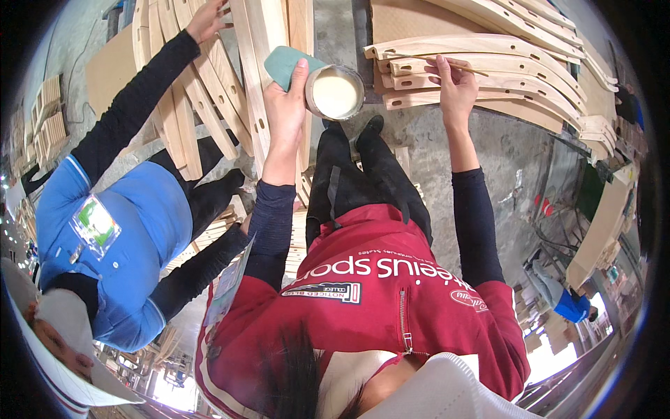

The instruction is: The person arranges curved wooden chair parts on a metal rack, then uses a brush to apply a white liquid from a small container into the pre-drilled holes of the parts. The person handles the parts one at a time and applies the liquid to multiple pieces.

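My left hand (285, 115) is closed round a round cup (354, 78) of pale cream liquid (335, 94). A teal flat piece (296, 64) lies against the same hand, beside the cup's rim; whether it is part of the cup I cannot tell. Between the fingers of my right hand (455, 87) is a thin brown stick (471, 69), held over a row of curved wooden slats (488, 64). These pale slats have small oval slots near their ends. The stick's far end lies along the slats toward the left.
At my left a co-worker in a blue shirt (143, 223) reaches one hand (207, 22) over more long wooden pieces (188, 91). Brown board (401, 24) lies under the slats at right. Below is a grey concrete floor (502, 150); further stacks (49, 119) stand far left.
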A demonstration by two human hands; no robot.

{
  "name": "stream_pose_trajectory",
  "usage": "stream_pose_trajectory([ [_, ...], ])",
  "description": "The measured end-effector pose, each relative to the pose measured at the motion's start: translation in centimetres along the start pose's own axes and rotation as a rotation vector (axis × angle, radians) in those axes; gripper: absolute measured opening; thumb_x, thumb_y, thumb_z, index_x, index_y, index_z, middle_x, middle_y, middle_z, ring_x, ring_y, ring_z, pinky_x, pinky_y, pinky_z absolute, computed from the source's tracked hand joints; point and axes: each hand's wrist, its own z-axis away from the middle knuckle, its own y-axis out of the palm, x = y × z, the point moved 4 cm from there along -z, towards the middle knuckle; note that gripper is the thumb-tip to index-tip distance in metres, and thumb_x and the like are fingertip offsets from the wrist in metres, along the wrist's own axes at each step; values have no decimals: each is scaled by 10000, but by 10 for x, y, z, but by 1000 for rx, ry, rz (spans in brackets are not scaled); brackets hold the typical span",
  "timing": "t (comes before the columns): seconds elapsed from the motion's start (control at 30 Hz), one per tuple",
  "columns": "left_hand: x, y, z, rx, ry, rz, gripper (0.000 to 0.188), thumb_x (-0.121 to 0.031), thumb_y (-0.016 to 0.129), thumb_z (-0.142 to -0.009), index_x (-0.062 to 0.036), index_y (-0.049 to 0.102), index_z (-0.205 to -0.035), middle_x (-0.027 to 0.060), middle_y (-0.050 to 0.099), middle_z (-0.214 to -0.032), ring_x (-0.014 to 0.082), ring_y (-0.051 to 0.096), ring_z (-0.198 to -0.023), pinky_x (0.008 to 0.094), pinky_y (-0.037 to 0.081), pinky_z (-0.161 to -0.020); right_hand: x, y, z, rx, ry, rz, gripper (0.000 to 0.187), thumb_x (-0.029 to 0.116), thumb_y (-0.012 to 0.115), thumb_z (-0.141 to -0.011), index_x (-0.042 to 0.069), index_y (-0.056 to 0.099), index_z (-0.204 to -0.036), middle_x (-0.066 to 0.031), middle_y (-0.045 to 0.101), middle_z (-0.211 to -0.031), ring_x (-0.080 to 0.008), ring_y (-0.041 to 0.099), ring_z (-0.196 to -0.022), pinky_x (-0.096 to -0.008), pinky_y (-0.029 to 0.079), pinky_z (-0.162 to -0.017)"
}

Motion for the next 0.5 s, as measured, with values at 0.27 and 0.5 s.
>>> stream_pose_trajectory([
  [0.27, 4, -3, -3, 3, 37, -33, 340, -309, 664, -960, 27, 716, -971, 47, 705, -894, 100, 622, -812, 266, 492, -732, 2, -4, 1, -28, -20, -32, 204, 162, 639, -969, -30, 587, -1017, -162, 724, -943, -203, 728, -839, -256, 582, -670],
  [0.5, -4, -2, 3, -19, 3, -95, 356, -314, 675, -952, 39, 718, -959, 54, 703, -875, 104, 621, -809, 269, 492, -728, 3, 1, -2, -38, -33, -36, 196, 161, 653, -961, -18, 593, -1014, -152, 725, -935, -195, 727, -824, -252, 578, -669],
])
